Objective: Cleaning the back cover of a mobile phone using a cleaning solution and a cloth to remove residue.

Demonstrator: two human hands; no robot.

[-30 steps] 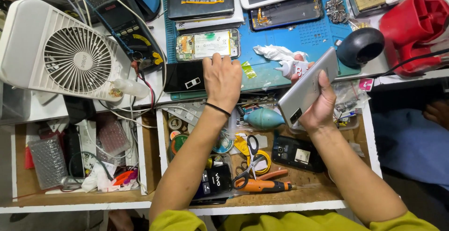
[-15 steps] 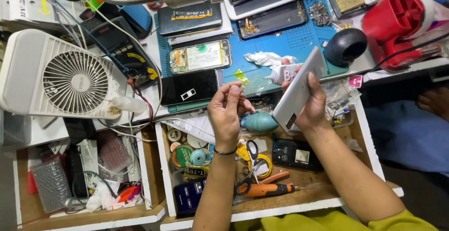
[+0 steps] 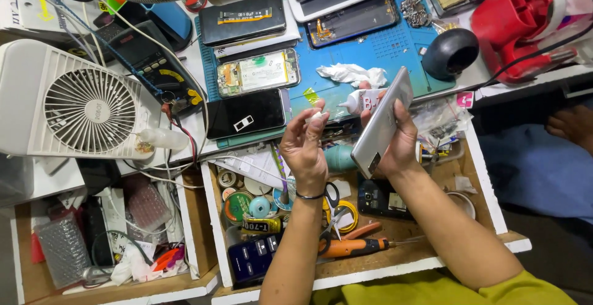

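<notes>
Cluttered desk (image 3: 185,64) below: left hand (image 3: 307,146) has lifted off it, now pinching something small and white; right hand (image 3: 395,138) still grips the silver phone (image 3: 382,122).

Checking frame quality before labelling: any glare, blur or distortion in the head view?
Head view: even, bright light with soft shadows; mild glare on the silver phone in the right hand; left hand sharp; straight bench edges bow near the frame borders, a wide-angle effect.

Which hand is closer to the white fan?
The left. The left hand is raised over the open drawer, right of the white fan, with the black phone between them. The right hand, holding a silver phone, is farther right still.
</notes>
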